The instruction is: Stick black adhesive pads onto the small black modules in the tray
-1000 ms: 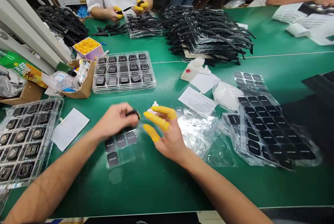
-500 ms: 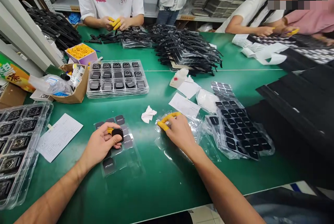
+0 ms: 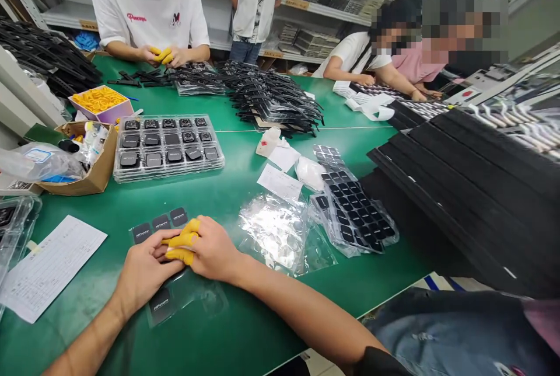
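My left hand [image 3: 146,268] is closed round a small black rounded-square piece, seen in it earlier and now mostly covered by fingers. My right hand [image 3: 207,250], with yellow finger cots [image 3: 181,242] on its fingers, presses against it from the right. A sliver of white wipe [image 3: 189,249] shows between the cots. Beneath both hands lies a clear sheet [image 3: 175,300] carrying black square stickers [image 3: 161,305] with white lettering.
A clear tray [image 3: 168,174] of watch-like pieces stands behind my hands. To the right are clear film [image 3: 275,230], sheets of black stickers [image 3: 356,206] and black boards [image 3: 472,183]. A paper [image 3: 56,268] lies left. Co-workers sit across the table.
My right hand has come left from the clear film to meet my left hand. The white wipe has left the table and now shows between the fingers. The view has turned right.
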`<state>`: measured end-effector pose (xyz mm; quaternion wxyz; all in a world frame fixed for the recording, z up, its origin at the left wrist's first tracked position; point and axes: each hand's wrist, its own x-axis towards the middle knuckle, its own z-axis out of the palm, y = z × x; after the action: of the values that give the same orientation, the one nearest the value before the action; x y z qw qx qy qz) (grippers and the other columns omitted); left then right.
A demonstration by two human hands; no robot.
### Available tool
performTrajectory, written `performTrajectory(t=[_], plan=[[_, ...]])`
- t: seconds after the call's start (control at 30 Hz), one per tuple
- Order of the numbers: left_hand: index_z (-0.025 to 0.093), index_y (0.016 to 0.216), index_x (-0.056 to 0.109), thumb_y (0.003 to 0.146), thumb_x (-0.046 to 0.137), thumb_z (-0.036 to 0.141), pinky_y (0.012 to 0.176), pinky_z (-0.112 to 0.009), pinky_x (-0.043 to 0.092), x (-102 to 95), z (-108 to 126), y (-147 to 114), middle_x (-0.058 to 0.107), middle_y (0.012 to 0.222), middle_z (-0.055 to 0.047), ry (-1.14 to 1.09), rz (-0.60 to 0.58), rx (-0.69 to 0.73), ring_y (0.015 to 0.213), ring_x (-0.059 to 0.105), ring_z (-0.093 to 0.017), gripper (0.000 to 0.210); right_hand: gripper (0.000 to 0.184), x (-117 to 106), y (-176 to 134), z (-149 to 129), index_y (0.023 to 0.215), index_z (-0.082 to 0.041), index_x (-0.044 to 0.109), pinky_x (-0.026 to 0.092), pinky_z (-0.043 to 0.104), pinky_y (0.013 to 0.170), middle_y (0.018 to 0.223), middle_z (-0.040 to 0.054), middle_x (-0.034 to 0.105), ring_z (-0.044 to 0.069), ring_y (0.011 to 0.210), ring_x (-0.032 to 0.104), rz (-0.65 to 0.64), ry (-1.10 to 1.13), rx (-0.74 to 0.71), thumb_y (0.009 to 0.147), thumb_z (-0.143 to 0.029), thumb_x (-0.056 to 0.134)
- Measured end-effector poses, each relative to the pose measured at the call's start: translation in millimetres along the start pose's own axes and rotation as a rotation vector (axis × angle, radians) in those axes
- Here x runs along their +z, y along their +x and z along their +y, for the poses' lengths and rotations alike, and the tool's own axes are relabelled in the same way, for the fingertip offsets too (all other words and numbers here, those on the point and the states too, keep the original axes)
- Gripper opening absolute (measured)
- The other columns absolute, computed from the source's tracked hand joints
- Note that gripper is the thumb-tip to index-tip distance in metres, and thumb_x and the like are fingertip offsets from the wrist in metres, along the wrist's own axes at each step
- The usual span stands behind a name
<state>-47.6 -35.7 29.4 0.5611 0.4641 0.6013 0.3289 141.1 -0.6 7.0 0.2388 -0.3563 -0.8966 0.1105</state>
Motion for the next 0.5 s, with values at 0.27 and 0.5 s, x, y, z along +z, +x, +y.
performTrajectory(t=[0.27, 0.5], plan=[[0.035, 0.104, 0.073, 0.060, 0.088, 0.026, 0.083, -0.040, 0.063, 4.3, 3, -3, 0.079, 0.077, 0.005, 0.032, 0.016, -0.014, 0.082, 0.078, -0.027, 0.047, 0.014, 8, -1, 7, 0.100, -0.033, 0.078, 0.055, 0.038, 0.073, 0.092, 0.0032, 0.073, 0.020, 0.079, 0.062, 0.211, 0.174, 0.012, 0.097, -0.038, 0.066], [0.031, 0.108, 0.073, 0.063, 0.086, 0.021, 0.079, -0.038, 0.063, 3.7, -10, 0, 0.081, 0.083, 0.002, -0.007, 0.018, 0.032, 0.079, 0.078, -0.025, 0.048, 0.009, 13, -2, 9, 0.097, -0.031, 0.078, 0.053, 0.038, 0.072, 0.089, 0.0035, 0.071, 0.021, 0.082, 0.062, 0.188, 0.183, -0.041, 0.092, -0.028, 0.071]])
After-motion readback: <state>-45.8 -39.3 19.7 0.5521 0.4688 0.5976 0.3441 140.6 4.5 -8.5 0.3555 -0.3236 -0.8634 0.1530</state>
